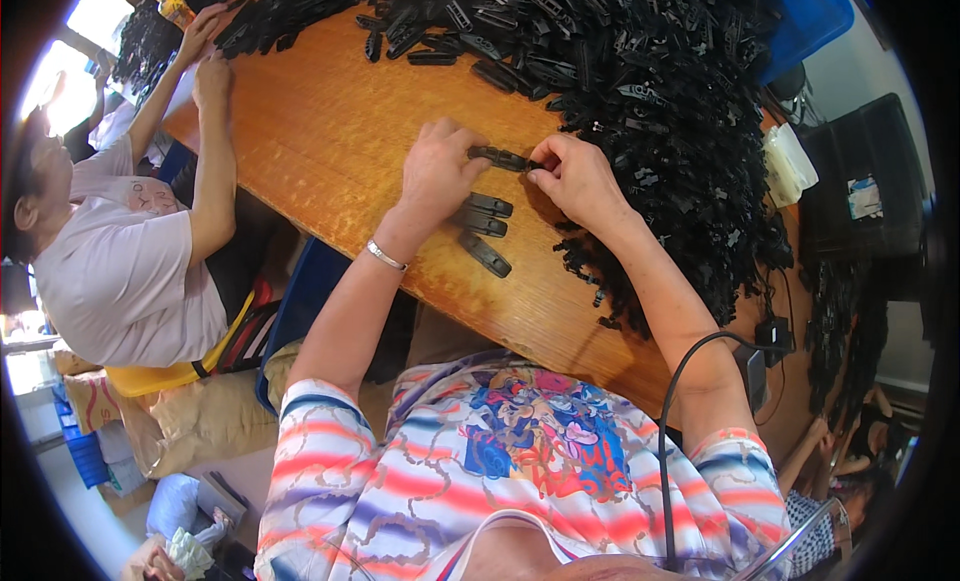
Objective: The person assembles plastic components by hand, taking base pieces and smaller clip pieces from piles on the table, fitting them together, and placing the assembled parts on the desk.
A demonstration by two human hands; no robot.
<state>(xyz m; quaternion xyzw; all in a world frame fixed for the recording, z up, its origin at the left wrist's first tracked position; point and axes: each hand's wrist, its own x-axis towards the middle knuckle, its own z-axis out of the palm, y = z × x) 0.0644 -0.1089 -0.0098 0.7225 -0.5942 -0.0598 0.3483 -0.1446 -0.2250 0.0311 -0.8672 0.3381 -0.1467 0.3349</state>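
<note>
Here I see the left hand (440,171) gripping a slim black plastic piece (500,159), the right hand (576,181) pinching its other end (three black oblong pieces (484,225) lie nearby)!

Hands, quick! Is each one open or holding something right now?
Left hand: closed, holding a black piece by one end.
Right hand: closed, pinching something dark at its other end; too small to tell what.

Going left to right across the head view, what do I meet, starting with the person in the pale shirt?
Co-worker in a pale shirt → silver wristband → left hand → black plastic piece → right hand → pale packet → large black box.
</note>
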